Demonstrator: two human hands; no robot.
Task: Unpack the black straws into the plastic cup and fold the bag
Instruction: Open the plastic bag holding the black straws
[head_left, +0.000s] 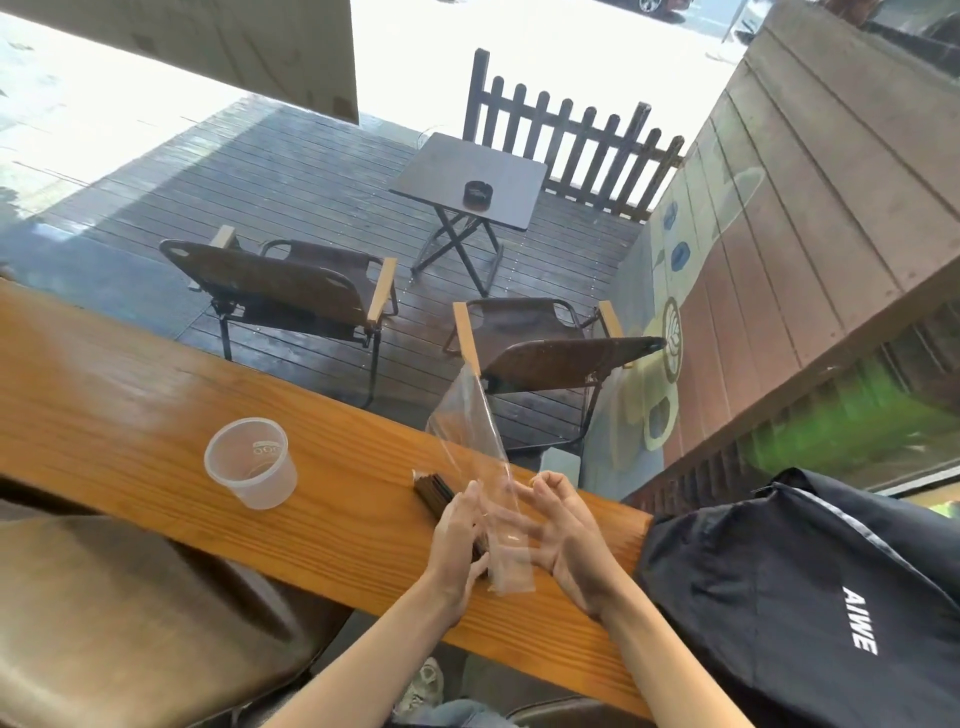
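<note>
A clear plastic bag (475, 431) stands upright between my two hands, its top rising above the wooden counter (130, 395). My left hand (457, 540) and my right hand (563, 530) both pinch its lower part. A bundle of black straws (434, 491) lies on the counter just left of my left hand, partly hidden behind it. An empty clear plastic cup (252, 462) stands upright on the counter, well to the left of the straws.
A black bag with white lettering (810, 587) rests at the counter's right end. Brown padded seats (130, 613) sit below the counter's near edge. Beyond the glass are two folding chairs (291, 291) and a small dark table (467, 182).
</note>
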